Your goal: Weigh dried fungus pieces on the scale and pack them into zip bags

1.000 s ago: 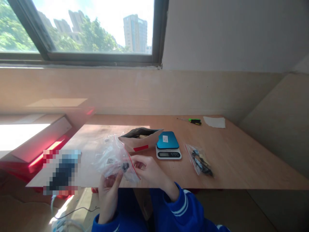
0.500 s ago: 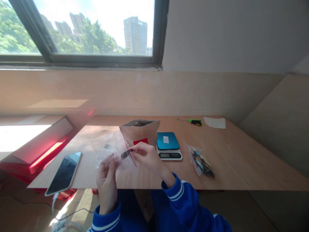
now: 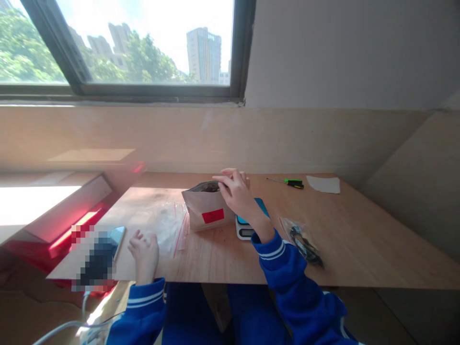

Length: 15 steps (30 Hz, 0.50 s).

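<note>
A brown paper pouch (image 3: 197, 213) with a red label stands upright in the middle of the table, its top gaping; dark contents show inside. Over the right end of its mouth is my right hand (image 3: 237, 191), fingers stretched and apart, with no held item visible. Whether the thumb touches the rim I cannot tell. My left hand (image 3: 144, 251) rests low over the table, palm up with loosely bent fingers, holding nothing. It lies between the phone (image 3: 97, 258), which is pixelated, and several clear zip bags (image 3: 167, 227) with red seals lying flat.
Partly behind my right forearm stands a kitchen scale (image 3: 245, 233) with a blue top. To its right lies a zip bag of dark cables (image 3: 305, 244). Farther back are a green-and-black screwdriver (image 3: 293, 182) and a white paper piece (image 3: 323, 184). A white cable (image 3: 85, 304) hangs from the phone.
My right hand has moved from the clear bag up to the pouch's mouth, and the small dark piece is out of sight. My left hand has let go of the clear bag and shifted left.
</note>
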{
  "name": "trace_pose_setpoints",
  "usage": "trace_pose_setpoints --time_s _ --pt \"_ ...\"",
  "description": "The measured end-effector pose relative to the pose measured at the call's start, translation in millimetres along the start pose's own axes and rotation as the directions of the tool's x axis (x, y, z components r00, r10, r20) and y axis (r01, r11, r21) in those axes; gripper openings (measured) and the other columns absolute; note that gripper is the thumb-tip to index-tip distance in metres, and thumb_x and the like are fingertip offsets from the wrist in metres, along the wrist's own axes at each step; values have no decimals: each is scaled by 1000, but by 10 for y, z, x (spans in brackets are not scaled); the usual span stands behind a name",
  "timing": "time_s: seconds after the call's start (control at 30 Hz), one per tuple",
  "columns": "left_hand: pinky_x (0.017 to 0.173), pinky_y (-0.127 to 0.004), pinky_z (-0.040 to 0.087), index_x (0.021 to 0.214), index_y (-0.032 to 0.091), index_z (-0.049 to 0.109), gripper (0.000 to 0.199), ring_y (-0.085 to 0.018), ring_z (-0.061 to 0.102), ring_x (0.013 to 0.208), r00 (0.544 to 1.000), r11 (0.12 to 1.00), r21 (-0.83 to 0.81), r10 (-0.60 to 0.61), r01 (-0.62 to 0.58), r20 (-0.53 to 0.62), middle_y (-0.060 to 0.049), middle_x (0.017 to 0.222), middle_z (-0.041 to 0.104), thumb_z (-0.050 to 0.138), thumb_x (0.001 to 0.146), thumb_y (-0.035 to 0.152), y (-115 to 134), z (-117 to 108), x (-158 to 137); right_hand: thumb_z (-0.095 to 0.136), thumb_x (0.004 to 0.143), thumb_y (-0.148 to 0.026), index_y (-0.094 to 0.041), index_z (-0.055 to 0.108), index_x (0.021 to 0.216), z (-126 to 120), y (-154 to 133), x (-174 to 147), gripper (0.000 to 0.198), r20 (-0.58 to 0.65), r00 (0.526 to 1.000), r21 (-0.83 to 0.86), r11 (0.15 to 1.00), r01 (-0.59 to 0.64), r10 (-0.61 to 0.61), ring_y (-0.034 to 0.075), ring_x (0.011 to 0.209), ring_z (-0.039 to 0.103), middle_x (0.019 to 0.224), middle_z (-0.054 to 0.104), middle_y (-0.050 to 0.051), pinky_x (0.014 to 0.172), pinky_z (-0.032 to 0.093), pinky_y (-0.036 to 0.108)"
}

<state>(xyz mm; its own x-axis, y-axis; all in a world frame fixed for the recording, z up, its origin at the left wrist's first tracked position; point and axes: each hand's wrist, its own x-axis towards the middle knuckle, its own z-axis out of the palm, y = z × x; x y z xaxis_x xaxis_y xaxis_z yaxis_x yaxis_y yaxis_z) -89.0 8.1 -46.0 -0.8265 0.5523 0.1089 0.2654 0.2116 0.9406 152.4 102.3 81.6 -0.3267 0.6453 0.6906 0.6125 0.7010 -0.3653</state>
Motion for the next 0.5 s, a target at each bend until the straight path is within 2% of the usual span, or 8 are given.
trace_pose_setpoints --time_s 0.07,0.1,0.17,0.2,0.27,0.33,0.4,0.5 --pt "111 -61 21 137 12 42 63 -37 28 140 986 981 127 156 -148 -58 -24 145 34 57 79 30 25 14 -51 48 95 -19 -23 65 119 -28 33 -57 30 -31 999 8 1000 -24 24 24 107 52 124 56 9 97 38 42" --pt "114 -59 16 138 13 42 59 -37 21 144 962 945 204 271 -257 -40 -23 150 29 53 83 32 18 22 -80 46 96 -21 -24 64 120 -58 73 -112 30 -61 997 23 999 -40 41 23 109 52 124 56 9 98 37 41" --pt "115 -56 16 134 17 50 47 -34 19 147 879 825 305 462 -475 119 -19 151 34 43 91 33 -55 52 -110 43 97 -24 -24 64 118 -137 230 -285 30 -116 989 31 995 -90 93 23 112 52 121 57 9 101 35 41" --pt "115 -55 17 130 19 55 43 -33 20 147 833 771 315 502 -553 233 -17 149 40 38 93 33 -118 79 -106 43 96 -25 -24 64 116 -178 349 -406 30 -130 983 12 992 -129 130 24 114 53 120 58 9 102 35 42" --pt "114 -58 16 123 21 62 41 -35 24 146 779 735 314 451 -602 436 -16 145 48 36 93 31 -268 159 -64 43 95 -27 -22 65 112 -249 649 -717 29 -134 962 -90 963 -252 239 27 115 52 118 58 11 103 35 47" --pt "112 -63 17 125 19 62 43 -39 24 145 770 756 333 335 -563 543 -18 147 46 40 90 31 -402 275 -2 46 91 -29 -19 64 115 -302 970 -1091 31 -118 910 -267 870 -415 397 32 118 51 123 56 16 100 37 52" --pt "111 -65 15 128 15 60 47 -41 21 145 787 778 345 290 -525 544 -21 149 42 42 88 33 -474 405 58 48 89 -30 -14 58 123 -345 1232 -1464 39 -69 823 -451 718 -530 564 37 122 48 134 50 22 98 38 55" --pt "110 -66 14 129 13 59 50 -42 20 145 816 807 337 281 -486 505 -23 150 40 44 88 38 -447 545 129 55 85 -31 -9 55 128 -414 1431 -1878 48 -30 683 -618 523 -586 730 41 126 46 138 47 26 98 38 56"
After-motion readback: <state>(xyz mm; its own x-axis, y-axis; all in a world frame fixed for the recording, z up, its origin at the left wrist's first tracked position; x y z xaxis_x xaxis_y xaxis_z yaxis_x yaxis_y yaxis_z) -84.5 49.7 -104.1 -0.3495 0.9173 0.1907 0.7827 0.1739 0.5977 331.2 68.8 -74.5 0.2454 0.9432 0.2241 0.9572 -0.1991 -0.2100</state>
